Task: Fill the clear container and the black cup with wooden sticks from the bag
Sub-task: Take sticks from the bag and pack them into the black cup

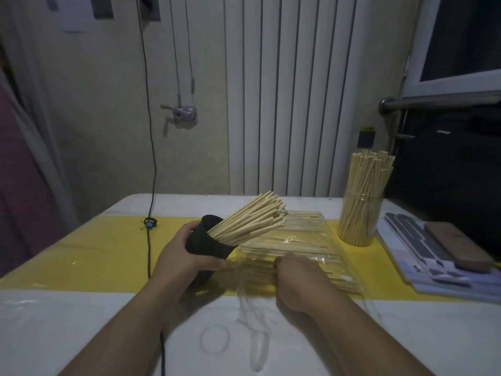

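Head camera: I see the black cup (202, 246) tipped toward the bag (311, 240) on the tabletop (81, 321).
Nearest me, a thin elastic loop (215, 339) lies on the white cover. Beyond it, the left hand (184, 259) wraps fingers and thumb round the cup, which leans right with wooden sticks (252, 218) fanning from its mouth. The right hand (295, 278) is curled at the open end of the clear bag, which lies flat on the yellow strip (108, 248) with more sticks inside; I cannot tell whether it grips sticks or plastic. Farther right, the clear container (360, 221) stands upright, packed with sticks.
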